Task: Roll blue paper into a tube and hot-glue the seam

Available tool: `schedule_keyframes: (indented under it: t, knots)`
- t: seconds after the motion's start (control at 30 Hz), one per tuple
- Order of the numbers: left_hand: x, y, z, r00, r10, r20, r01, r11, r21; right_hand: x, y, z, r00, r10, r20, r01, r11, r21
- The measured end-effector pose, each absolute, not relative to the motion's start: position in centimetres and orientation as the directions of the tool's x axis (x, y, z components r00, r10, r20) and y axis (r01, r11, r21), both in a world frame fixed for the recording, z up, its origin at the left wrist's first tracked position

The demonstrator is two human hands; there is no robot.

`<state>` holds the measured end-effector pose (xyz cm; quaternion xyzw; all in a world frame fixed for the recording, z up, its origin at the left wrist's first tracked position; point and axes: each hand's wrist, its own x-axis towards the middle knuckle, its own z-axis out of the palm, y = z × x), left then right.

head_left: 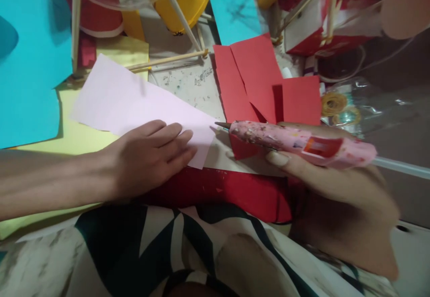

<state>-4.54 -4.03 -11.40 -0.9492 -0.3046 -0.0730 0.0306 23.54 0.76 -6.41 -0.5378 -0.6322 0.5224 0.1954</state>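
My left hand lies flat on a pale pink sheet of paper, fingers stretched out toward the right. In my right hand is a pink hot glue gun, with a clear glue stick coming out of its back end. Its dark nozzle points left, at the right edge of the pink paper; I cannot tell whether it touches. Several red paper pieces lie just beyond the glue gun. Under the pink paper shows a yellow sheet.
Blue paper covers the left side, and a smaller blue piece lies at the back. Wooden stick frames stand among a red cup and a yellow cup. Right of the red paper are rubber bands and a red-white box.
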Motion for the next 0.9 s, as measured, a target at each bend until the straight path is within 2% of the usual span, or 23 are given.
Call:
schedule_keyframes:
  t: [0.1, 0.33, 0.53, 0.9]
  knots:
    - [-4.64, -3.74, -11.83, 0.803, 0.579, 0.142, 0.582, -0.813, 0.023, 23.99, 0.91, -6.95, -0.378, 0.854, -0.358, 0.484, -0.148, -0.863]
    - [-4.70, -3.52, -12.03, 0.791, 0.597, 0.137, 0.597, -0.801, 0.046, 23.77, 1.34, -6.92, -0.469, 0.827, -0.311, 0.485, -0.053, -0.873]
    - [-4.31, -3.58, -12.09, 0.745, 0.648, 0.161, 0.639, -0.762, 0.107, 23.76, 1.52, -7.19, -0.389, 0.865, -0.316, 0.566, -0.046, -0.823]
    - [-4.47, -3.15, -12.26, 0.793, 0.577, 0.198, 0.595, -0.802, -0.048, 23.37, 1.32, -7.25, -0.359, 0.884, -0.300, 0.585, -0.037, -0.810]
